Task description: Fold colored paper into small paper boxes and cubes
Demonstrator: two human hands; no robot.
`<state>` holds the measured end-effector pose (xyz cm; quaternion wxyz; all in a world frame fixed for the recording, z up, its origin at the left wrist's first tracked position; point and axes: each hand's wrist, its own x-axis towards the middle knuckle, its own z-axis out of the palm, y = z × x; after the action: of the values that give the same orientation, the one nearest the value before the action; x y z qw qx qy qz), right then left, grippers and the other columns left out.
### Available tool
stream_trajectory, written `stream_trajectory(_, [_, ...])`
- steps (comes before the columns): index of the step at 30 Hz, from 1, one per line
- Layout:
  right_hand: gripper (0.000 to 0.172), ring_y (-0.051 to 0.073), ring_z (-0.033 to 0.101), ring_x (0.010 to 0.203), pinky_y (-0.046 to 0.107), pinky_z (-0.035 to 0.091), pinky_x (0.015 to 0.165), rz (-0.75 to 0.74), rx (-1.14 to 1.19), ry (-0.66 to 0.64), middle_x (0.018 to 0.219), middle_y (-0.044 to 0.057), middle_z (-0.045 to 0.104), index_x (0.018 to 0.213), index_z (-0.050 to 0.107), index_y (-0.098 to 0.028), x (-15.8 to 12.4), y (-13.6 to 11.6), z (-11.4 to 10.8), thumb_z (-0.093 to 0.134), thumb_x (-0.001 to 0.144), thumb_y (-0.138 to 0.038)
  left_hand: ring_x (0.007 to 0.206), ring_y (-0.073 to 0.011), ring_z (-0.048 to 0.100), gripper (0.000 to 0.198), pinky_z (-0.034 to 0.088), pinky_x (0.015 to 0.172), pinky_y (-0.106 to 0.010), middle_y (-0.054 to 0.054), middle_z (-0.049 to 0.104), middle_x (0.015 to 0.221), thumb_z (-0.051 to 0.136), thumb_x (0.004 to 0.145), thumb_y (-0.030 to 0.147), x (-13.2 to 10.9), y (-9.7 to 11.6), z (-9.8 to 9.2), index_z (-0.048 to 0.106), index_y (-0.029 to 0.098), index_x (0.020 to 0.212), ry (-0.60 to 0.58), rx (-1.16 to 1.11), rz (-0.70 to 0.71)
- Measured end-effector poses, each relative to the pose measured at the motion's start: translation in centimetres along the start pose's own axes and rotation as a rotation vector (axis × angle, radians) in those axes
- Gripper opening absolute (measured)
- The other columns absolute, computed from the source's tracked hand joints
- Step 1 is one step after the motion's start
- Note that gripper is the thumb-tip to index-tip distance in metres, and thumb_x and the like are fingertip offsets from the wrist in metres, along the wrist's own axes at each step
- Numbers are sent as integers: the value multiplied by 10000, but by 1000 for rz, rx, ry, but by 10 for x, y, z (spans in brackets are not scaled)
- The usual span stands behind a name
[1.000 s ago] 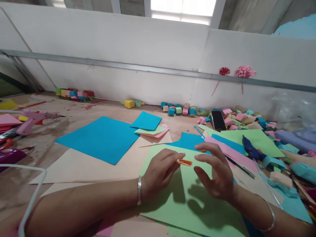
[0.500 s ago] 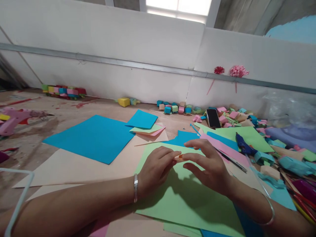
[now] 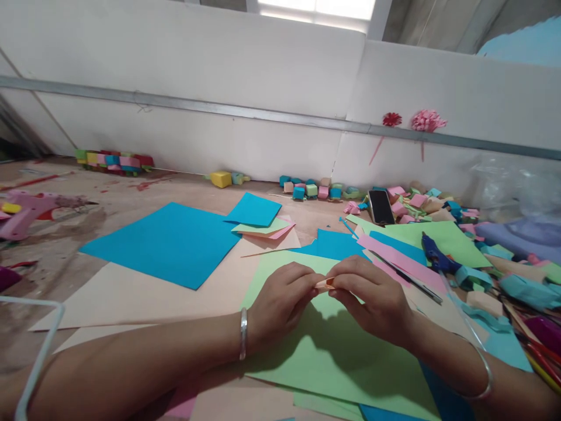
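A small folded orange paper piece (image 3: 325, 283) sits pinched between both of my hands, just above a light green sheet (image 3: 337, 356). My left hand (image 3: 280, 301) has its fingers curled onto the piece's left end. My right hand (image 3: 372, 298) closes on the right end with fingertips pressed together. Each wrist wears a silver bangle. The green sheet lies on beige paper (image 3: 131, 298), with a large blue sheet (image 3: 166, 242) to the left.
A blue glue gun (image 3: 436, 257) and pink strips lie right of my hands. A phone (image 3: 380, 206) leans by piles of small coloured paper cubes (image 3: 313, 190). A pink glue gun (image 3: 26, 210) lies far left. Paper flowers (image 3: 427, 121) hang on the white wall.
My right hand went from spread open beside the orange piece to pinched on it. Both hands now meet over the green sheet.
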<state>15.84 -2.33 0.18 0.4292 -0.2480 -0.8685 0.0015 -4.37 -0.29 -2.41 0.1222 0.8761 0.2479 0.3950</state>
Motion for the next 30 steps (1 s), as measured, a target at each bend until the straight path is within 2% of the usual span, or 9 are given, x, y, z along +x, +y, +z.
stream_trajectory(5, [118,183,574,809,321,485,679,-4,-14,-2,864,102,649,913,606,-147,0,-4,1,548,857,-61,906,-181,589,188,487,793,-309,-68,653,974,526,916,250,0,4,-4,613,186,1070,24,-61,-26])
stream_trajectory(10, [135,181,562,778,321,485,670,-40,-44,-34,840,105,646,884,607,-141,2,-13,1,511,862,-49,829,-168,585,107,485,740,-289,-52,645,865,657,840,248,3,15,-11,609,175,902,145,-125,-33])
stream_trajectory(18, [108,189,565,800,338,496,697,-66,-57,-13,841,108,652,890,597,-137,2,-24,-2,564,835,-49,769,-140,574,16,483,686,-248,-54,616,810,650,829,135,5,25,-19,645,149,835,131,-208,27])
stream_trajectory(25, [85,162,586,779,312,498,685,-5,-67,36,844,76,660,899,584,-165,-1,-23,1,581,849,-96,741,-130,564,88,466,674,-241,-32,607,765,627,857,174,11,33,-23,623,153,771,105,-282,-102])
stream_trajectory(30, [92,169,576,781,317,489,676,-3,-50,12,846,78,655,898,586,-169,-1,-22,1,567,851,-93,770,-144,591,45,486,700,-256,-42,656,824,639,853,204,11,30,-22,654,172,881,89,-276,-112])
